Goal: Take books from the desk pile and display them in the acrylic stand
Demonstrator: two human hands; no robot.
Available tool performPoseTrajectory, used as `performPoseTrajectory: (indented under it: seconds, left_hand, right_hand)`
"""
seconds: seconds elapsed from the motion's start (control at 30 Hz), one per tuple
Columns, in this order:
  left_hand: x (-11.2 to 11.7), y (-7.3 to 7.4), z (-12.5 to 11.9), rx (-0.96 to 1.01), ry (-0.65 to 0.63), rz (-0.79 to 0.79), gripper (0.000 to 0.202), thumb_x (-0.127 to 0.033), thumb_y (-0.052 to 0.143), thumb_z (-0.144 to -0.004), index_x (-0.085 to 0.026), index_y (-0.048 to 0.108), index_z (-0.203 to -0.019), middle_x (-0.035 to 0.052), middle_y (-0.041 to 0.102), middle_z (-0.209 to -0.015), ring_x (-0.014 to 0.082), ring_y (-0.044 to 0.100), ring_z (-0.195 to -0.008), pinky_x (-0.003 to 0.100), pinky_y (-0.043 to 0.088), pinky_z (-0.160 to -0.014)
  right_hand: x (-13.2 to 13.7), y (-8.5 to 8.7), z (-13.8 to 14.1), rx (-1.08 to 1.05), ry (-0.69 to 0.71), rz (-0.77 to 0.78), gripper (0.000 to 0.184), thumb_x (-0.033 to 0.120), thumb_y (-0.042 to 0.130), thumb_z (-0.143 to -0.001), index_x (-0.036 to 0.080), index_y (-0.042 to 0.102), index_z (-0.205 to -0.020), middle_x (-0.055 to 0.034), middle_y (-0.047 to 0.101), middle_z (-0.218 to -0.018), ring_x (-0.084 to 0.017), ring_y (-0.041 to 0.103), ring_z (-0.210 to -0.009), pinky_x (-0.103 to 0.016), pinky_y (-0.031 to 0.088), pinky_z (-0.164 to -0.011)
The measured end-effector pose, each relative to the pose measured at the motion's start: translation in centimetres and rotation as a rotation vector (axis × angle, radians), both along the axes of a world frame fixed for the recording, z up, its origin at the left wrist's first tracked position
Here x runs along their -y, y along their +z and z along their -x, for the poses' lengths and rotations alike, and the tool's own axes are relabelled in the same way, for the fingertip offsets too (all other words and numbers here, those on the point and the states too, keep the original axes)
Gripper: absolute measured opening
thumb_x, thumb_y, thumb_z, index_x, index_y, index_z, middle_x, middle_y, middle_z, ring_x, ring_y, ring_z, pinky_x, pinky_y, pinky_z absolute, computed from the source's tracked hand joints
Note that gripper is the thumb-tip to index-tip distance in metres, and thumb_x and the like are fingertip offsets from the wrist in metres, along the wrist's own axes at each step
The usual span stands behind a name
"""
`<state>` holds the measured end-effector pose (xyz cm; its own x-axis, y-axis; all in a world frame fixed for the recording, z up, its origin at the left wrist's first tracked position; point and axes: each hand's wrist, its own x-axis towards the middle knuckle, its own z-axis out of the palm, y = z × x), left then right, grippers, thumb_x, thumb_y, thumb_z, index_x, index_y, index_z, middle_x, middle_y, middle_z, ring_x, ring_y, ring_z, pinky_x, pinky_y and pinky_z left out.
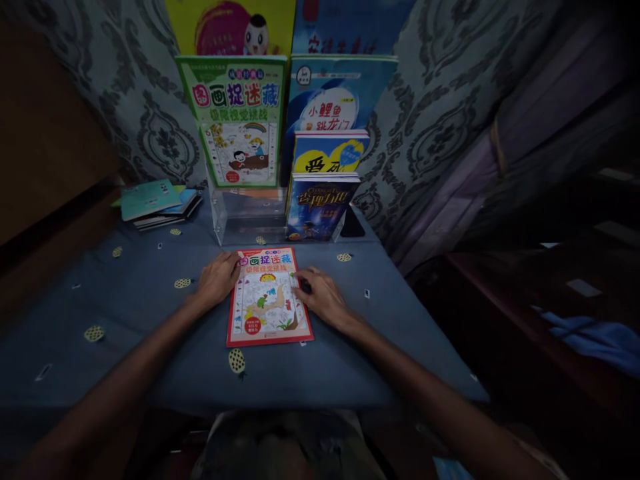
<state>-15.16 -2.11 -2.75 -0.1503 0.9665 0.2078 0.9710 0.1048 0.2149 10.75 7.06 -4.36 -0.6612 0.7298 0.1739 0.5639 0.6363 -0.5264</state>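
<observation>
A red-bordered picture book (270, 313) lies on the cloth-covered table, its cover facing up and its title at the far end. My left hand (219, 277) is at the book's upper left edge, with its fingers bent and closed on that edge. On the opposite side, my right hand (323, 297) reaches over the right edge; its thumb and forefinger are apart, and the fingertips touch the cover. The undersides of both hands are hidden.
Behind the book, a clear acrylic stand (250, 230) holds a green-bordered picture book (240, 127), a dark blue book (320, 207) and several others in tiers. A stack of thin books (155, 200) lies at the back left. The table's right edge (430, 307) slants toward me.
</observation>
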Motion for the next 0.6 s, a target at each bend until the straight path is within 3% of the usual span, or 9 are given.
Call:
performPoseTrajectory:
  seconds: [0.17, 0.33, 0.6]
  left_hand:
    - [-0.6, -0.3, 0.2, -0.076, -0.042, -0.011, 0.032, -0.023, 0.042, -0.097, -0.017, 0.068, -0.116, 0.0148, 0.069, -0.123, 0.0312, 0.064, -0.111, 0.047, 0.049, -0.095]
    - [-2.2, -0.4, -0.1, -0.131, -0.164, 0.015, 0.036, -0.018, 0.044, -0.095, -0.016, 0.068, -0.122, 0.0147, 0.067, -0.129, 0.0308, 0.063, -0.114, 0.046, 0.048, -0.096]
    - [-6.7, 0.1, -3.4, -0.131, -0.395, 0.083, 0.043, -0.009, 0.046, -0.092, -0.016, 0.064, -0.13, 0.0137, 0.063, -0.135, 0.029, 0.06, -0.121, 0.044, 0.048, -0.1]
  right_hand:
    - [-2.8, -1.3, 1.4, -0.164, 0.018, -0.038, 0.02, 0.018, 0.068, -0.084, 0.018, 0.074, -0.103, -0.0084, 0.068, -0.097, -0.024, 0.062, -0.094, -0.038, 0.05, -0.086]
    - [-3.5, -2.2, 1.4, -0.287, 0.026, -0.04, 0.014, 0.017, 0.065, -0.085, 0.019, 0.075, -0.095, -0.0062, 0.069, -0.088, -0.023, 0.063, -0.088, -0.038, 0.05, -0.083]
    - [-3.6, -2.1, 1.1, -0.297, 0.066, -0.025, 0.016, 0.012, 0.065, -0.085, 0.019, 0.074, -0.096, -0.0075, 0.074, -0.097, -0.024, 0.066, -0.094, -0.039, 0.05, -0.088]
